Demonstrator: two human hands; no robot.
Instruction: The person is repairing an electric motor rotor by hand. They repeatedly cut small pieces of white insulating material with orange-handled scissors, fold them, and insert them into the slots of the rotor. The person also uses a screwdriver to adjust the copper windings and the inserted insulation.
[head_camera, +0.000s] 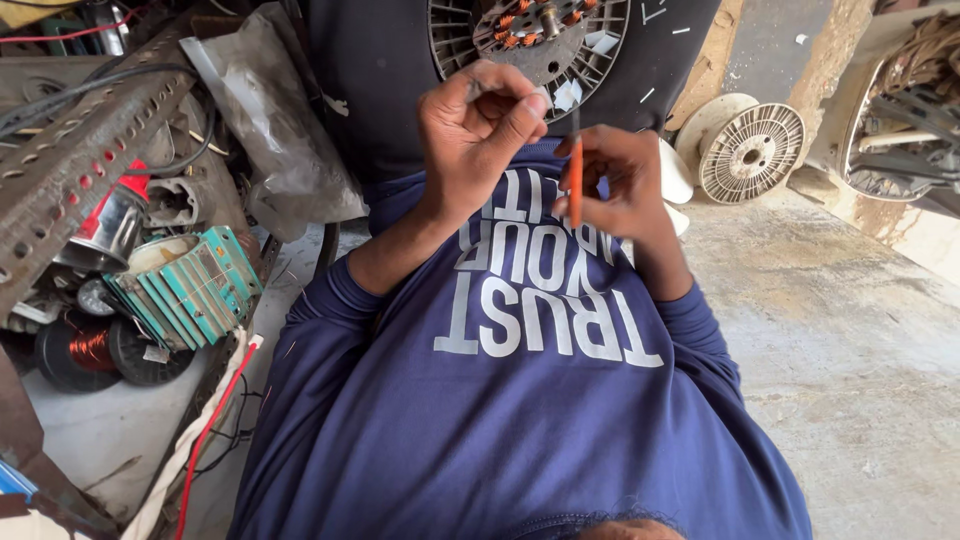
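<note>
The right hand (618, 190) is closed around a thin orange-handled tool (576, 180), held upright with its dark tip pointing up; it looks like a small screwdriver, though the tip is too fine to tell for sure. The left hand (475, 125) is just beside it, curled, thumb pressed against the bent forefinger as if pinching something very small; what it pinches does not show. Both hands are raised over the chest of a dark blue shirt (520, 400) with white lettering. Just beyond the fingers lies a round motor part (530, 40) with copper windings at its hub, resting on dark cloth; to the right, on the concrete floor (850, 360), stands a pale ribbed spool (750, 152). To the left sit a green-finned transformer (190, 290), a reel of copper wire (90, 350), a perforated metal angle bar (80, 160) and a red wire (215, 420).
</note>
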